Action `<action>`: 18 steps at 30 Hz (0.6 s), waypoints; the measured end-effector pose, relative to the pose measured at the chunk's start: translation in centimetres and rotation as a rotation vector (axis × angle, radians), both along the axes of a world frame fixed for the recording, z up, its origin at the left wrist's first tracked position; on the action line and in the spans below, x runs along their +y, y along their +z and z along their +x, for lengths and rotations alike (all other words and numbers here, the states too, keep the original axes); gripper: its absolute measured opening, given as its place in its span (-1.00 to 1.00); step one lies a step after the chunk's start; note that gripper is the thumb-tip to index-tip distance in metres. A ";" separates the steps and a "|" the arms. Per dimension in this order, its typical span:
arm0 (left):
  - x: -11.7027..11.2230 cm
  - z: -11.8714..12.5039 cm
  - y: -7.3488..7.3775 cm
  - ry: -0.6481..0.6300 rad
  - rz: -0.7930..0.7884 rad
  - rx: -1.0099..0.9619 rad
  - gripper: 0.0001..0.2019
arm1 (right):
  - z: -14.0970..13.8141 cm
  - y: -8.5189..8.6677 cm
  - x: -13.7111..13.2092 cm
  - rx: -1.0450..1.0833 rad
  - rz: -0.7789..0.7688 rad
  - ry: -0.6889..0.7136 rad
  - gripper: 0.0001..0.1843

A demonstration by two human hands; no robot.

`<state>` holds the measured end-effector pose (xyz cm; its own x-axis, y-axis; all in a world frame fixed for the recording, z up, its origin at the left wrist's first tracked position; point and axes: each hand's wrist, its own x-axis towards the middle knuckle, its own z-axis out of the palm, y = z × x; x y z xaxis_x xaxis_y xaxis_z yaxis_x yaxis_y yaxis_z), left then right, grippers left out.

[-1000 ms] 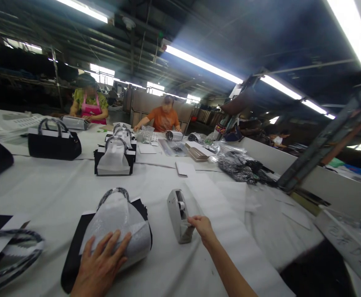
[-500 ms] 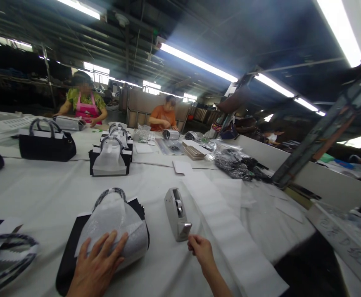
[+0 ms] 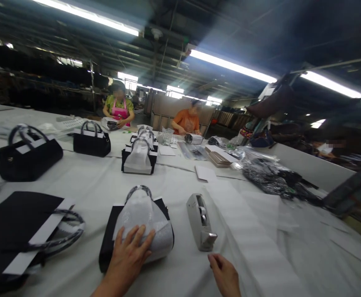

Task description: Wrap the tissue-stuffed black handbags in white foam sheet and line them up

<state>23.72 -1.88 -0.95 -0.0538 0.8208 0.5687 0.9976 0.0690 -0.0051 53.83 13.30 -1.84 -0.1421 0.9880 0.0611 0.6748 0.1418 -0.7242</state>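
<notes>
My left hand (image 3: 127, 258) lies flat with its fingers spread on the white foam wrap (image 3: 145, 225) that covers a black handbag (image 3: 108, 243) lying on the table in front of me. My right hand (image 3: 225, 274) is pulled in close to me, just short of the grey tape dispenser (image 3: 200, 222), with its fingers curled in a pinch; whatever is between them is too small to see. The dispenser stands to the right of the wrapped bag.
Another black bag with a white card (image 3: 19, 231) lies at my left. More black handbags (image 3: 28, 154) stand further back. A strip of white foam sheet (image 3: 245, 231) runs along the right. Two people (image 3: 188, 121) work at the far end of the table, by cards and plastic bags (image 3: 270, 173).
My right hand has drawn back from the tape dispenser towards me. My left hand has stayed on the wrapped bag. The view has swung to the left.
</notes>
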 end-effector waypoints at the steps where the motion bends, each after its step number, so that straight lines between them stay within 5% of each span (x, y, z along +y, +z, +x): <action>1: -0.1 0.1 0.3 0.016 -0.013 -0.023 -0.48 | -1.5 1.2 -0.6 0.018 -0.007 0.068 -0.61; 5: -0.3 0.7 1.2 0.050 -0.037 -0.085 -0.52 | -9.2 6.7 -3.5 0.153 -0.003 0.385 -0.60; 8: -0.3 0.7 1.1 0.039 -0.009 -0.109 -0.54 | -14.1 9.0 -4.6 0.287 -0.075 0.571 -0.61; 12: -0.1 0.5 0.5 0.030 0.038 -0.139 -0.50 | -18.0 8.2 -4.0 0.262 -0.214 0.538 -0.63; 18: -0.3 0.3 0.6 0.023 0.029 -0.155 -0.48 | -20.0 6.8 -2.7 0.046 -0.250 0.383 -0.60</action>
